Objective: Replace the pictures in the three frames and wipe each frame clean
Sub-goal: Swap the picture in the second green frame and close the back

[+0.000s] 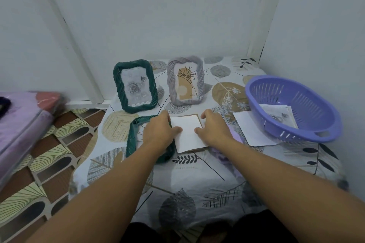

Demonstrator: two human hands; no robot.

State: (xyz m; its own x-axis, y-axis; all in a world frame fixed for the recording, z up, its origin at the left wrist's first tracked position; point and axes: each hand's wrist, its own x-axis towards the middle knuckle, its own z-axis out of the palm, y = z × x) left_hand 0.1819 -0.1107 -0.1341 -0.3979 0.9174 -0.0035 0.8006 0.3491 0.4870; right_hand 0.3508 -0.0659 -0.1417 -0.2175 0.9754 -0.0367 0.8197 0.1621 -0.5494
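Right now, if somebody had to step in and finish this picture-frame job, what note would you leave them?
Left hand: on the white sheet, thumb on it, partly over the flat green frame.
Right hand: fingers pressing the same sheet.
Standing at the back: a green frame with a rose print and a lilac frame with a plant drawing.
Purple basket at right holds prints; another white sheet lies beside it.
Done: cannot tell.
Left: flat frame lies open, needs a picture; wiping unconfirmed.
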